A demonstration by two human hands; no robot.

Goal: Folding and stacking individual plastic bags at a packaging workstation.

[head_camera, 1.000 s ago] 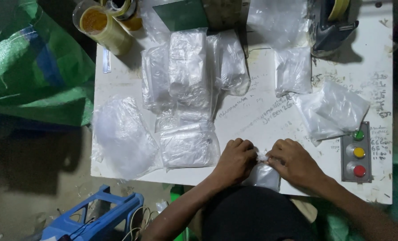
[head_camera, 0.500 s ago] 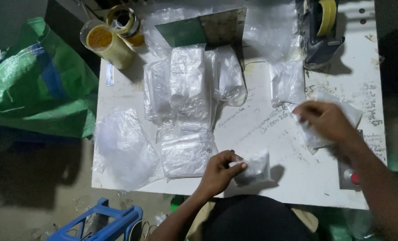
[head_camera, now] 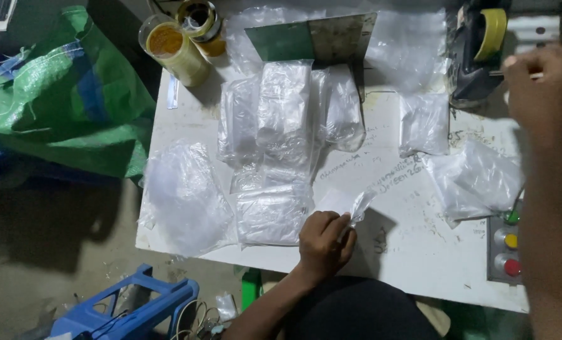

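Note:
My left hand (head_camera: pixel 323 243) pinches a small clear plastic packet (head_camera: pixel 345 204) and lifts it just above the white table (head_camera: pixel 407 252) near its front edge. My right hand (head_camera: pixel 542 85) is raised at the far right, fingers closed around a thin pale strip next to the tape dispenser (head_camera: pixel 479 53). Stacks of clear plastic bags (head_camera: pixel 281 119) lie in the middle of the table, and one flat stack (head_camera: pixel 271 214) sits just left of my left hand.
A loose crumpled bag (head_camera: pixel 183 195) hangs over the table's left edge. More bags (head_camera: pixel 476 179) lie right. A button panel (head_camera: pixel 507 242) sits at the right edge. Two jars (head_camera: pixel 174 50), a green bent plate (head_camera: pixel 312 41), a green sack (head_camera: pixel 67 94) and a blue stool (head_camera: pixel 130 308) surround the table.
My right hand has moved from the bags at the right up to the tape dispenser. My left hand keeps the small packet and has lifted it slightly.

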